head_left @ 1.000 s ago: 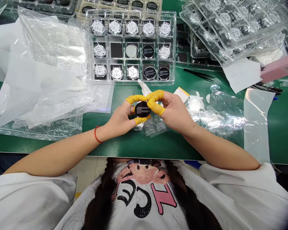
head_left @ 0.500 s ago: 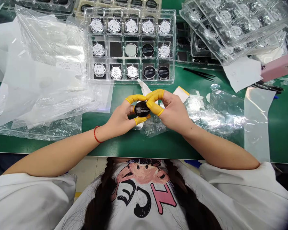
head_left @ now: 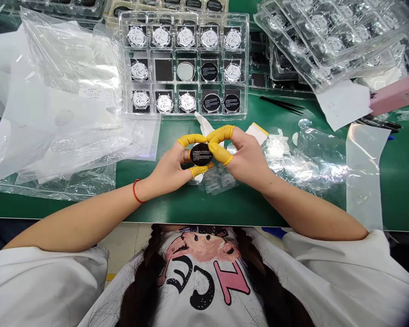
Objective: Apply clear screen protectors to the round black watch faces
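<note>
A round watch face [head_left: 201, 155], black with white printed text, is held by its edges in my left hand [head_left: 172, 165]. Yellow finger cots cover the fingertips of both hands. My right hand [head_left: 243, 159] pinches at the upper right rim of the watch face with thumb and forefinger; whether a film edge lies between them I cannot tell. Beneath my hands lie clear printed film pieces [head_left: 221, 181] and a white paper strip [head_left: 204, 122]. Beyond them, a clear plastic tray [head_left: 186, 117] holds several watch bodies, some with silver backs upward, others with black faces upward.
Plastic bags and sheets [head_left: 64, 95] cover the left of the green table [head_left: 163, 209]. Stacked clear trays [head_left: 327, 43] stand at the back right, near black tweezers [head_left: 282, 104] and a pink box [head_left: 397, 94]. Crumpled clear film [head_left: 320, 159] lies right of my hands.
My left hand and the watch face have tilted very slightly, so its printed text shows a little more fully. My right fingers stay at its rim.
</note>
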A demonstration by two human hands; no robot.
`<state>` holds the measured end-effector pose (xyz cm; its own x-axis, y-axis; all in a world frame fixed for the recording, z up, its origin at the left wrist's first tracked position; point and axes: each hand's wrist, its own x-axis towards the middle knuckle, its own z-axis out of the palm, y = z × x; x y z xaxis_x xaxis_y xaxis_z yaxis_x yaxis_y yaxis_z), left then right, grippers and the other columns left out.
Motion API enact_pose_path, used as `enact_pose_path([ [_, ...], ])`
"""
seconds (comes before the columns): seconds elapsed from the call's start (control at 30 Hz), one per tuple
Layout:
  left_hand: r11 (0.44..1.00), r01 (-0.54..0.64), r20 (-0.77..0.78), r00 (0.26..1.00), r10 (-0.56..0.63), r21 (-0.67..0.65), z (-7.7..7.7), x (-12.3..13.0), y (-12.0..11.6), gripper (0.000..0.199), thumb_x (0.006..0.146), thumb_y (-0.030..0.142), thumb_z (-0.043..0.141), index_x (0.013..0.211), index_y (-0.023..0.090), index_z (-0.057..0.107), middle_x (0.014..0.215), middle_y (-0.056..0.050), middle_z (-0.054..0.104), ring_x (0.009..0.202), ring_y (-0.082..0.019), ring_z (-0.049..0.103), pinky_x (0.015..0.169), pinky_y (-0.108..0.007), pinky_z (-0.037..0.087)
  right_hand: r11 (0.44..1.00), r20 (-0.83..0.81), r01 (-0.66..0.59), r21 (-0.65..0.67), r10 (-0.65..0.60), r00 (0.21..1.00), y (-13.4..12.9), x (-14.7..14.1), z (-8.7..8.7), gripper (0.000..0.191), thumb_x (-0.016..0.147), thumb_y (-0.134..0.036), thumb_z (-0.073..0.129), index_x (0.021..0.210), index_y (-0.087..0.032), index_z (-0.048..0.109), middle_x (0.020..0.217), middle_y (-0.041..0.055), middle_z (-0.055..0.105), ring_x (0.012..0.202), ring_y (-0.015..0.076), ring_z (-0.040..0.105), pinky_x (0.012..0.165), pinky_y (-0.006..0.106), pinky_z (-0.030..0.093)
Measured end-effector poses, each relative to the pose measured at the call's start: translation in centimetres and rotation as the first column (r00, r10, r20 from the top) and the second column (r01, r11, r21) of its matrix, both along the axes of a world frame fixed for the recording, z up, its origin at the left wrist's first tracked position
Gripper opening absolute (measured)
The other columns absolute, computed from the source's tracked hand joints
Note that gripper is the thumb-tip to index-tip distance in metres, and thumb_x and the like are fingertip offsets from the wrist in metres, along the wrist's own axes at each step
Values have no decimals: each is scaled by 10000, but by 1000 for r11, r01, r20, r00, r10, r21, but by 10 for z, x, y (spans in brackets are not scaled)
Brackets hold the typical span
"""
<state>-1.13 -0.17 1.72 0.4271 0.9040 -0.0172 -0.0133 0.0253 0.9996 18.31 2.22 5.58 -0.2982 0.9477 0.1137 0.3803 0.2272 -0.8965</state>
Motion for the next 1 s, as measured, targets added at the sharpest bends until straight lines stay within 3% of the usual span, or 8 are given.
enact_pose_path([
  [0.2, 994, -40, 13, 999, 41, -98, 1, 0, 0, 531, 800, 253, 786, 1225, 236, 467, 887, -1, 746, 855, -191, 781, 771, -317, 632, 959, 512, 108, 263, -234, 826, 44, 76, -10, 282, 708, -359, 855, 764, -202, 627, 717, 49, 568, 855, 259, 587, 831, 451, 445],
  [0.37, 991, -44, 52, 997, 51, -128, 2, 0, 0, 548, 783, 209, 787, 1221, 234, 459, 882, 7, 756, 905, -196, 791, 817, -305, 639, 979, 893, 197, 59, -140, 427, 56, 97, -13, 288, 705, -289, 822, 750, -188, 556, 706, 23, 534, 623, 149, 477, 590, 305, 327],
  [0.47, 988, -60, 55, 996, 68, -141, 2, 0, 0, 552, 777, 196, 789, 1218, 232, 458, 874, 9, 758, 903, -194, 792, 823, -303, 639, 978, 949, 203, -51, -16, 315, 50, 78, 7, 152, 808, -248, 702, 806, -181, 567, 777, 48, 589, 611, 157, 488, 571, 307, 292],
  [0.53, 988, -64, 53, 996, 72, -140, 3, 1, -1, 553, 776, 196, 788, 1219, 228, 458, 865, 8, 757, 900, -195, 791, 828, -311, 637, 980, 930, 199, -28, -48, 365, 40, 63, 21, 74, 850, -201, 631, 831, -179, 563, 788, 56, 603, 618, 169, 504, 570, 314, 292],
  [0.63, 989, -65, 39, 997, 70, -130, 4, 2, -1, 556, 772, 209, 793, 1218, 223, 462, 868, 4, 751, 891, -195, 784, 822, -320, 629, 986, 706, 113, 121, -166, 689, 16, 41, 26, 50, 908, -219, 595, 934, -186, 568, 851, 57, 641, 674, 180, 554, 595, 313, 368],
  [0.73, 992, -53, 38, 998, 57, -116, 3, 2, -1, 567, 760, 230, 802, 1216, 222, 465, 857, 14, 739, 845, -176, 771, 780, -298, 612, 929, 389, -78, 362, -74, 918, -8, 22, 11, 137, 975, -343, 584, 975, -207, 601, 892, 42, 676, 766, 176, 604, 663, 306, 448],
  [0.87, 998, -50, -14, 999, 50, -41, -3, 1, 0, 545, 765, 295, 806, 1217, 226, 509, 751, 50, 670, 658, -109, 673, 627, -237, 529, 787, 405, -247, 565, -4, 914, -23, 1, -15, 221, 1027, -342, 500, 962, -188, 645, 854, 58, 679, 786, 180, 590, 656, 297, 464],
  [1.0, 999, -52, -35, 998, 52, -5, -7, 0, 0, 530, 772, 308, 806, 1217, 231, 528, 690, 65, 613, 569, -86, 587, 531, -213, 442, 764, 417, -249, 596, -29, 908, -20, -3, -18, 211, 1033, -309, 482, 968, -182, 638, 817, 54, 658, 759, 182, 548, 654, 309, 463],
])
